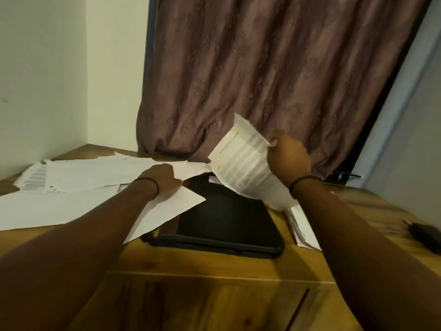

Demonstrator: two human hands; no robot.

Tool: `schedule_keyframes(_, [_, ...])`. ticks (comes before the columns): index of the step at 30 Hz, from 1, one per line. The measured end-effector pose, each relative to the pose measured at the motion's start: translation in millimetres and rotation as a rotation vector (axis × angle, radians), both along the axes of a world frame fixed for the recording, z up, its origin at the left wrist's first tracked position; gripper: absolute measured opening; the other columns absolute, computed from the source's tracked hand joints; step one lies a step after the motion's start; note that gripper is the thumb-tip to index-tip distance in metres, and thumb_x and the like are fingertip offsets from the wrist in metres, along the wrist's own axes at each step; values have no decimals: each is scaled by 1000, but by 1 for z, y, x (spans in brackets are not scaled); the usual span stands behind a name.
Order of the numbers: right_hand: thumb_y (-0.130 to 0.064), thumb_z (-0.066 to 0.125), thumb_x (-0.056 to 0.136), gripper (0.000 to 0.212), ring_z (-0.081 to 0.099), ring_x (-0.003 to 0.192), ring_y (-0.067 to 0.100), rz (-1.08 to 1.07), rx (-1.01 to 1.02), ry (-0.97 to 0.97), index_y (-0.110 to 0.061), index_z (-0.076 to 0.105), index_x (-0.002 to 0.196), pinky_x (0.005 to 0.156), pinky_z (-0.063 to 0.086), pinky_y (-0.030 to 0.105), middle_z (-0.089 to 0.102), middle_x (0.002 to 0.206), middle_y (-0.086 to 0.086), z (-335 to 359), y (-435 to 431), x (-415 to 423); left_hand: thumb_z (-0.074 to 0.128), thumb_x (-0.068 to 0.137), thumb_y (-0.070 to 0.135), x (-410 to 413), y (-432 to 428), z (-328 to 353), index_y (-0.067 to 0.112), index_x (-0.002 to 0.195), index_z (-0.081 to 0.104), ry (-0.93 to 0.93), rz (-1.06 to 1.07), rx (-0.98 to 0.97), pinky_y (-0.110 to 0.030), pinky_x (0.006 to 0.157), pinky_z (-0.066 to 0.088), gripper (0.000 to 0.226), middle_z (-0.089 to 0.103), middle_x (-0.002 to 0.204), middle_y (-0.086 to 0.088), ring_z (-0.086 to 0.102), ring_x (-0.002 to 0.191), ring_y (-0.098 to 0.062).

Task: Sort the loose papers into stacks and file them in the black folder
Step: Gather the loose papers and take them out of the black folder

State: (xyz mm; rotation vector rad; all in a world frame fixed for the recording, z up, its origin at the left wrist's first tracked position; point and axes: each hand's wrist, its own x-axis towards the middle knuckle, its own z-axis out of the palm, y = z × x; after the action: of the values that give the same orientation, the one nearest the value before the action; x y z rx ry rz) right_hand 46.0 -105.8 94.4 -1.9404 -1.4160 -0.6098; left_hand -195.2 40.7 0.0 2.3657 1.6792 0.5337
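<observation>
The black folder (226, 220) lies flat in the middle of the wooden table (191, 266). My right hand (287, 156) holds a curled printed sheet (243, 163) lifted above the folder's far right corner. My left hand (164, 179) grips a blank white sheet (167, 211) that overlaps the folder's left edge. Loose papers (83, 175) spread over the left part of the table. A small stack of papers (301, 223) rests to the right of the folder.
A brown curtain (274, 80) hangs right behind the table and touches its far edge. A dark object (424, 237) lies near the right table edge. White walls close the left corner.
</observation>
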Motion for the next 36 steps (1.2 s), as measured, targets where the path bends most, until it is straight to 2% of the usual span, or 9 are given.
schedule_keyframes(4, [-20, 46, 93, 17, 64, 91, 30, -24, 233, 277, -20, 63, 97, 81, 55, 39, 68, 103, 7, 22, -19, 40, 57, 94, 46, 44, -26, 19, 8, 124, 61, -327, -118, 60, -39, 103, 41, 49, 59, 130, -10, 54, 118, -28])
schedule_keyframes(8, [-16, 55, 88, 13, 65, 83, 23, 8, 346, 571, -12, 67, 88, 73, 51, 29, 68, 83, 1, 23, -35, 83, 58, 93, 44, 103, -54, 36, 16, 107, 66, -850, -400, -369, -33, 84, 50, 32, 68, 113, -6, 61, 100, -22])
schedule_keyframes(11, [-13, 61, 91, 8, 62, 82, 19, 34, 384, 745, -8, 67, 90, 72, 49, 25, 66, 83, 2, 9, -52, 109, 59, 92, 28, 147, -71, 40, 9, 111, 68, -963, -552, -603, -39, 79, 56, 28, 70, 112, -18, 67, 96, -29])
schedule_keyframes(17, [-9, 68, 90, 24, 51, 41, 2, 119, 303, 1003, -6, 57, 69, 47, 41, 17, 56, 58, 2, -40, -89, 154, 63, 89, 29, 219, -88, 33, 0, 87, 65, -1228, -427, -514, -36, 64, 58, 29, 72, 79, -11, 67, 74, -34])
schedule_keyframes(22, [-13, 68, 90, 9, 57, 68, 17, -85, 241, 964, -6, 62, 88, 50, 44, 16, 61, 75, 2, -68, -101, 202, 31, 98, 60, 269, -108, 21, 23, 106, 67, -1134, -425, -709, -24, 66, 43, 52, 69, 83, 3, 60, 72, -14])
schedule_keyframes(27, [-20, 69, 88, 17, 64, 81, 23, -191, 270, 964, -5, 68, 97, 81, 56, 38, 68, 84, 4, -79, -86, 239, 61, 93, 12, 302, -102, 11, 1, 104, 70, -853, -445, -496, -22, 41, 43, 18, 73, 99, -18, 63, 67, -29])
schedule_keyframes(31, [-27, 68, 86, 17, 66, 88, 30, -200, 289, 766, -10, 70, 88, 79, 54, 38, 68, 83, 6, -77, -76, 246, 71, 82, 12, 324, -81, 6, 6, 87, 73, -804, -326, -386, -46, 83, 58, 9, 73, 104, -18, 69, 90, -34])
schedule_keyframes(33, [-30, 67, 87, 23, 65, 92, 27, -176, 167, 584, -14, 72, 102, 77, 48, 29, 70, 95, 4, -82, -77, 238, 73, 74, 23, 332, -76, 0, 10, 77, 71, -696, -270, -290, -46, 86, 56, 13, 73, 100, -18, 68, 91, -35])
schedule_keyframes(36, [-40, 65, 87, 36, 62, 103, 20, -98, -205, 358, -27, 66, 120, 90, 48, 30, 68, 116, -3, -102, -75, 215, 69, 83, 31, 338, -76, -8, 7, 100, 70, -398, -183, -100, -36, 83, 53, 29, 70, 109, -15, 64, 101, -34])
